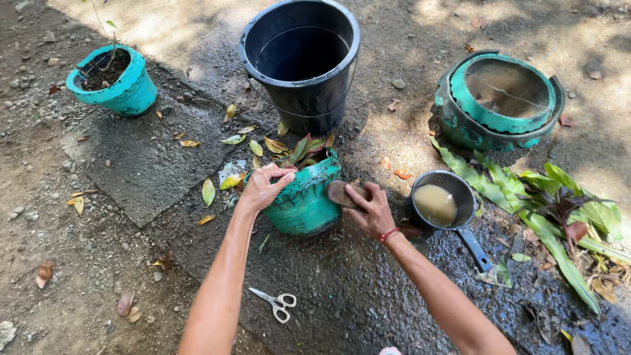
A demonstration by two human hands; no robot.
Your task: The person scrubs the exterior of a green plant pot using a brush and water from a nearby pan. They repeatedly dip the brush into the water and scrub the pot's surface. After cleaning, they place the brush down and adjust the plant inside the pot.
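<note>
The small teal plastic pot with red-green leaves inside stands on the wet dark ground, directly between the two hands and just in front of the big black plastic bucket. The left hand is on the pot's left rim, with the fingers curled over the edge and pinching it. The right hand is at the pot's right side and holds a brown, flat rough lump, maybe a sponge or a stone, pressed against the pot's wall; its fingers are closed around this lump. Both hands therefore touch the pot, one on each side, and the pot stands upright. Just to the right of the right hand is a dark metal saucepan with cloudy brownish water, with its handle pointing toward the person. Small metal scissors lie on the ground nearer to the person, apart from both hands.
</note>
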